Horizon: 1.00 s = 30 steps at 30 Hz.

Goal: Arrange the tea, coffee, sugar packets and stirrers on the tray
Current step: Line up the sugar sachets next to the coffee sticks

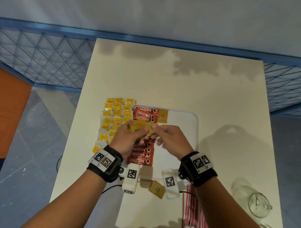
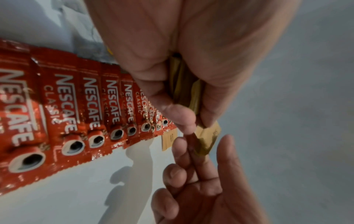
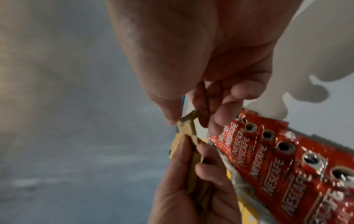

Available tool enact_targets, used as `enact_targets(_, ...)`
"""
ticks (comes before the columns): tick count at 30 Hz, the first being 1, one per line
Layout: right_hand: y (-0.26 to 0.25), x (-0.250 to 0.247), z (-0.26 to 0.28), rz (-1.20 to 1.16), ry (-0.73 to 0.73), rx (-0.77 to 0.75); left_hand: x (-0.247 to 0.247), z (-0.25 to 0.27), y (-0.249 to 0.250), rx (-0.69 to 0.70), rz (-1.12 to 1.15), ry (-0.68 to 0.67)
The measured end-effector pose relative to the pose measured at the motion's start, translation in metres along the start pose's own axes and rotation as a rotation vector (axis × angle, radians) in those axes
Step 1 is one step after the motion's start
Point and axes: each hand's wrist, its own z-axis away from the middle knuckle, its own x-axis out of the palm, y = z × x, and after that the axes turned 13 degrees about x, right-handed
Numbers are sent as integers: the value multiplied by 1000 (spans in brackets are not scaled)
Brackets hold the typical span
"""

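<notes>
Your left hand (image 1: 126, 139) is gripping a bunch of brown sugar packets (image 1: 139, 129) above the white tray (image 1: 191, 117), and your right hand (image 1: 171, 140) is pinching the end of one of them between thumb and fingertips. On the tray, the red coffee sticks (image 1: 142, 151) are lying in a column (one sugar packet (image 1: 162, 116) sitting just beside its far end), with the yellow tea bags (image 1: 113, 116) to their left. Another sugar packet (image 1: 156, 189) and the red-striped stirrers (image 1: 192, 210) are lying on the worktop (image 1: 184, 80) near you.
</notes>
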Motion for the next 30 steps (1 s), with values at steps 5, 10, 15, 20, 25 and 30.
enact_targets(5,4,1,12,-160,18,-58,6,10,-2,21,-43,-43)
enact_targets(10,8,-1,16,-145,57,-100,12,21,-1,22,-80,-88)
enact_targets(15,11,-7,20,-74,-8,-121,14,24,1,10,-44,-61)
enact_targets(20,17,-2,20,-169,92,-38,18,21,-2,7,-35,-50)
enact_targets(25,22,-2,20,-203,150,0,23,16,-6,-9,-18,-60)
enact_targets(30,15,-13,9,-221,267,-40,26,12,-1,-73,66,-49)
